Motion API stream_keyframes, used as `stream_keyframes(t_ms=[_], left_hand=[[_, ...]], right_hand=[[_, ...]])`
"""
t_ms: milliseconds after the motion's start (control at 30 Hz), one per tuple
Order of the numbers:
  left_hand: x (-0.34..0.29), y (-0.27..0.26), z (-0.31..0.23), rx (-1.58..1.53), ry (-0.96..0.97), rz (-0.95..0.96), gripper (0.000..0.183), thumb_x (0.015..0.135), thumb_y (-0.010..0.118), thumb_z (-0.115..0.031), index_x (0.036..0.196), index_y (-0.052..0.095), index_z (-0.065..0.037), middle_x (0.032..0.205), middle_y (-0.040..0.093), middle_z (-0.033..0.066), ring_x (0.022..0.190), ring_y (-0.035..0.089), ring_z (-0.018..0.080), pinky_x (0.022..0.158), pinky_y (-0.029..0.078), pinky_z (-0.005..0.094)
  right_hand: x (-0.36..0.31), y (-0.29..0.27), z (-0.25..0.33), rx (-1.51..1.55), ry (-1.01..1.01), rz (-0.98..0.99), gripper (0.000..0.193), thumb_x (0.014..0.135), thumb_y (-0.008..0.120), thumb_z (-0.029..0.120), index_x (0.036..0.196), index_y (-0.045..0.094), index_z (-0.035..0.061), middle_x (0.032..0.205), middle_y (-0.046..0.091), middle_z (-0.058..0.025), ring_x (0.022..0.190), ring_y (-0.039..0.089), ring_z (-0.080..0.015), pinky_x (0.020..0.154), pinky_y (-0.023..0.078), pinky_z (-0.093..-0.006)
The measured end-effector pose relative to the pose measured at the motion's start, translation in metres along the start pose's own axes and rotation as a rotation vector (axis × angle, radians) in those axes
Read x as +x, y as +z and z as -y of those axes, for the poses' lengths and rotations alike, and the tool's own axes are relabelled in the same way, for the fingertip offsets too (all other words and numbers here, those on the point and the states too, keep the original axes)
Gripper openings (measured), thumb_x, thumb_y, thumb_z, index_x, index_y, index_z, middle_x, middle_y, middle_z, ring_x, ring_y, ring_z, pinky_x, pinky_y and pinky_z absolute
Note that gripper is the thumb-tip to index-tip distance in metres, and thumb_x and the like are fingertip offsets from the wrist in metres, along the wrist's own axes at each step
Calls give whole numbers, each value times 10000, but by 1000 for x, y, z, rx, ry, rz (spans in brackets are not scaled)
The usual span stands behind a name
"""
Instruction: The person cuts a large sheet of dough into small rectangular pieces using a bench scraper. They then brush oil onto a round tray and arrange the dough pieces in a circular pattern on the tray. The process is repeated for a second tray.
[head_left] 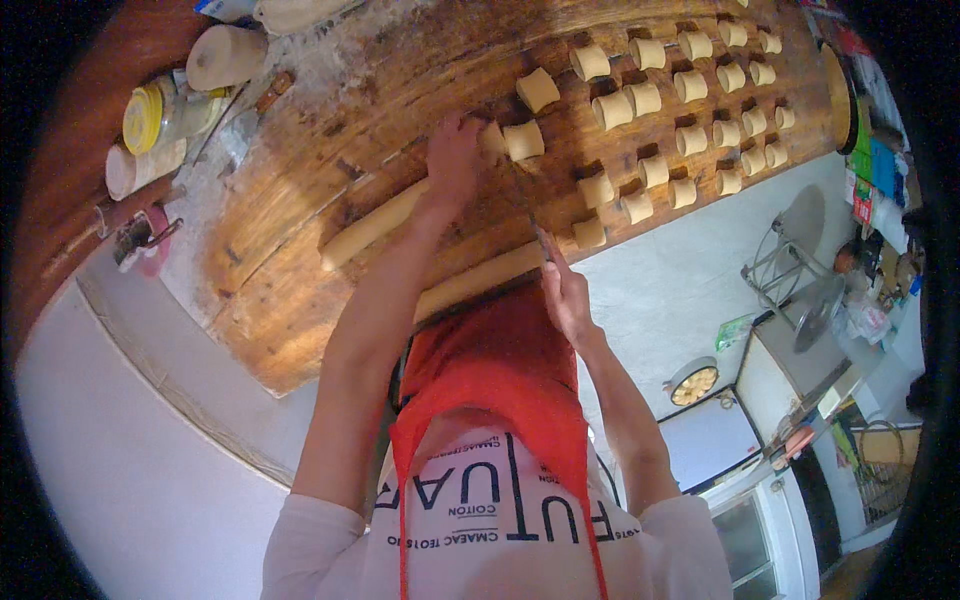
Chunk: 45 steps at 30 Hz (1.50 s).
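On the wooden table, a long pale dough roll (375,224) runs beneath my left hand (455,158), which is closed over it near its cut end. My right hand (568,300) grips a knife (527,205) by its handle at the table's near edge. The thin blade points away from me, its tip close to the roll's end and a cut dough piece (523,141). Another dough piece (538,90) lies a little farther off. Along the near edge, in front of my red apron, rests a second dough roll (480,279).
Several cut dough pieces (690,86) are spread over the right part of the table (300,190). At the far left stand a yellow-lidded tub (143,118) and a beige container (226,57). A metal-legged stool (785,270) is on the floor at right.
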<state>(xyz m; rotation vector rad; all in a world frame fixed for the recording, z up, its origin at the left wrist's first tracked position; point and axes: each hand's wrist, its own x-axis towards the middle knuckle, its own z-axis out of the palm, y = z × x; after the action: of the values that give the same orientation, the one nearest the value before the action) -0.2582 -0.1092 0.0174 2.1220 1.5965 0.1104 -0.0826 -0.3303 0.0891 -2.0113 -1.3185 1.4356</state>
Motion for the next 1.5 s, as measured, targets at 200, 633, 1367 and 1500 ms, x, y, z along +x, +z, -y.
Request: stream_keyframes(t_ms=[200, 633, 1367, 1500], left_hand=[[8, -25, 49, -163, -15, -178, 532, 789, 771, -184, 1273, 584, -66, 1244, 602, 227, 1144, 587, 396, 889, 534, 477], [-83, 15, 71, -379, -301, -174, 312, 808, 675, -152, 1095, 687, -29, 990, 699, 204, 934, 643, 426, 867, 516, 507], [-125, 10, 117, -319, -218, -233, 428, 771, 663, -111, 1190, 627, -34, 1116, 634, 234, 1026, 588, 446, 889, 503, 512], [-123, 5, 112, -399, -292, -144, 411, 773, 659, -99, 1170, 621, 3, 1097, 641, 241, 1032, 584, 447, 889, 505, 511]], right_hand=[[14, 14, 26, -45, 72, 101, 507, 1081, 388, 382, 1563, 372, 225, 714, 595, -175, 631, 576, -293, 602, 461, -401], [44, 75, 87, -210, 67, 133, 548, 1058, 326, 471, 1512, 445, 187, 998, 694, -282, 946, 650, -500, 858, 505, -552], [37, 117, 108, -160, 53, 206, 528, 1063, 322, 444, 1542, 394, 233, 943, 692, -293, 869, 650, -525, 818, 506, -587], [43, 119, 110, -193, -52, 75, 540, 1063, 327, 465, 1517, 440, 195, 877, 688, -296, 801, 656, -516, 741, 525, -597]])
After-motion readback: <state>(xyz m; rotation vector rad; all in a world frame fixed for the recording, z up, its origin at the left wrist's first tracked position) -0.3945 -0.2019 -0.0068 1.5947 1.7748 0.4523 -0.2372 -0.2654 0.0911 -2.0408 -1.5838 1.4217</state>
